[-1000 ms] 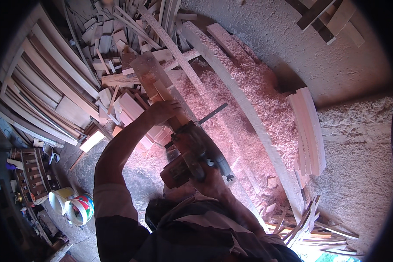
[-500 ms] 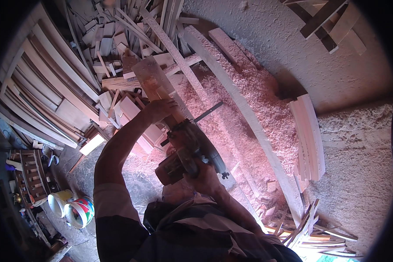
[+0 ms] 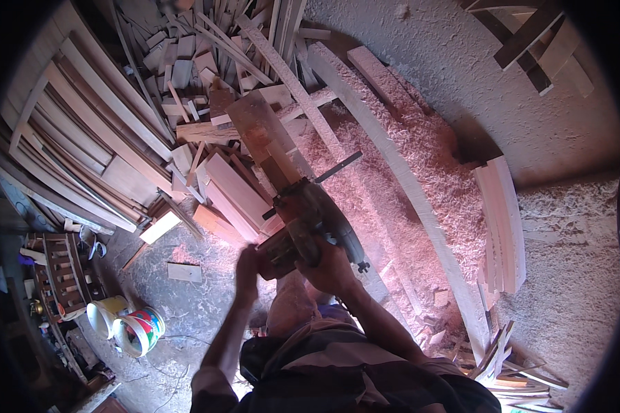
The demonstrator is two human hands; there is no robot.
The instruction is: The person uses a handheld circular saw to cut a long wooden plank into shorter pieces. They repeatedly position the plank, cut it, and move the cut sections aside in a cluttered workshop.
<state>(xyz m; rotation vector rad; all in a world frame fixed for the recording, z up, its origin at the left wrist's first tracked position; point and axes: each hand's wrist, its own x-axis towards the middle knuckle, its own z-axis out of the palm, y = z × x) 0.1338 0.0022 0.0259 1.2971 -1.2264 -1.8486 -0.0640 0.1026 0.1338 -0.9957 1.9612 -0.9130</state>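
Note:
A dark red and black handheld power tool (image 3: pixel 300 217), with a thin metal bar (image 3: pixel 341 165) sticking out to the right, sits at the near end of a wide wooden board (image 3: pixel 251 127). A narrower piece of wood (image 3: pixel 278 162) lies on that board. My right hand (image 3: pixel 327 268) is closed round the tool's rear handle. My left hand (image 3: pixel 248 270), slightly blurred, grips the left end of the tool's housing. My bare leg (image 3: pixel 289 303) shows below the tool.
Stacked curved boards (image 3: pixel 96 131) lean at left, with piled offcuts (image 3: pixel 186 65) behind. A long curved plank (image 3: pixel 406 193) crosses pink shavings (image 3: pixel 434 158) at right, beside upright pieces (image 3: pixel 499 220). Two buckets (image 3: pixel 138 334) and a slatted wooden item (image 3: pixel 58 268) stand lower left.
My left hand has left the board ahead of the tool and moved back and down to the tool's housing. My right hand stays on the handle. The view has shifted slightly.

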